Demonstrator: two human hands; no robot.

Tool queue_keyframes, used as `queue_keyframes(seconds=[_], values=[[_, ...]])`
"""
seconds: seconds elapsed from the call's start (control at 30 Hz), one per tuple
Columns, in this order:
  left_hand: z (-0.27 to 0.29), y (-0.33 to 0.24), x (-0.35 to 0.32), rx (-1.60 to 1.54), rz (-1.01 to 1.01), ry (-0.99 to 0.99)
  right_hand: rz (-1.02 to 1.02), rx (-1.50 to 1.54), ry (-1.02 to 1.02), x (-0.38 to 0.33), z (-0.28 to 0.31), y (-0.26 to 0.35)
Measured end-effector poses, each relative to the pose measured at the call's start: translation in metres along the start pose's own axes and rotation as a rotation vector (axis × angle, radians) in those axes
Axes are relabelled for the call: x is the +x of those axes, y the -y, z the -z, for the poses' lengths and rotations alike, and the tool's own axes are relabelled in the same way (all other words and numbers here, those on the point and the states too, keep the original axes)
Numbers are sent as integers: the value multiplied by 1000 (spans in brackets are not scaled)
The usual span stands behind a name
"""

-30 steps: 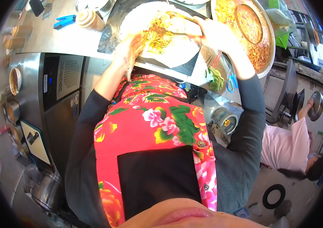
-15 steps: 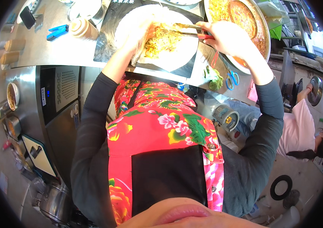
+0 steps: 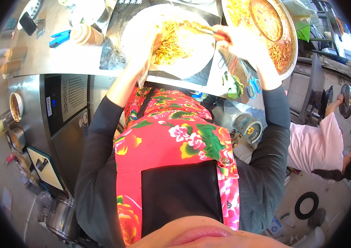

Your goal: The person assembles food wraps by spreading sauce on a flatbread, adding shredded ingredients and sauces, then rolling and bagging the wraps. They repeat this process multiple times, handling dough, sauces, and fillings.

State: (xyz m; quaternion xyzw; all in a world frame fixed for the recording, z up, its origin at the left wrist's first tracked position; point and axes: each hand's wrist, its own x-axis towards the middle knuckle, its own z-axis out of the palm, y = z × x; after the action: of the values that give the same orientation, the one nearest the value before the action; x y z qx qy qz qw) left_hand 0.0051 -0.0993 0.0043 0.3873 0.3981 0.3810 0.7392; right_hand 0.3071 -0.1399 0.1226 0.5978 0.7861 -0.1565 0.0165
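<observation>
Yellow noodles [image 3: 173,43], right hand [image 3: 245,41] gripping tongs [image 3: 202,29]

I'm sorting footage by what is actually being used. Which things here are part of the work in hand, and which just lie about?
In use:
left hand at the white plate
right hand holding tongs
noodles
big noodle pan

Lying about:
blue clip
scissors
phone
paper cups

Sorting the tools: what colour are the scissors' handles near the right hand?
Blue handles on the scissors, clearest in the head view.
</observation>
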Motion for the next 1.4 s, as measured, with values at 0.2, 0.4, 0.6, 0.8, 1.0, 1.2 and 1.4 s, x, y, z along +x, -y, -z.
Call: queue_keyframes(seconds=[0.2, 0.4, 0.6, 0.8, 1.0, 1.2, 1.4], values=[[17, -27, 15, 270, -176, -142, -27, 84, -223, 6, -47, -9], [26, -27, 89, 1106, -560, 11, 60, 64, -280, 13, -56, -14], [18, -30, 109, 950, -511, 249, -448, 274, -205, -62, -62, 53], [-7, -61, 97, 385, -128, 256, -434, 342, -357, -75, -87, 125], [5, -62, 100, 717, -273, 205, -717, 525, -229, -80, -77, 151], [47, -46, 67, 615, -140, 130, -577, 259, -156, -76, -40, 137], [28, -23, 2, -76, 223, -121, -199, 65, -83, -68, -22, 84]])
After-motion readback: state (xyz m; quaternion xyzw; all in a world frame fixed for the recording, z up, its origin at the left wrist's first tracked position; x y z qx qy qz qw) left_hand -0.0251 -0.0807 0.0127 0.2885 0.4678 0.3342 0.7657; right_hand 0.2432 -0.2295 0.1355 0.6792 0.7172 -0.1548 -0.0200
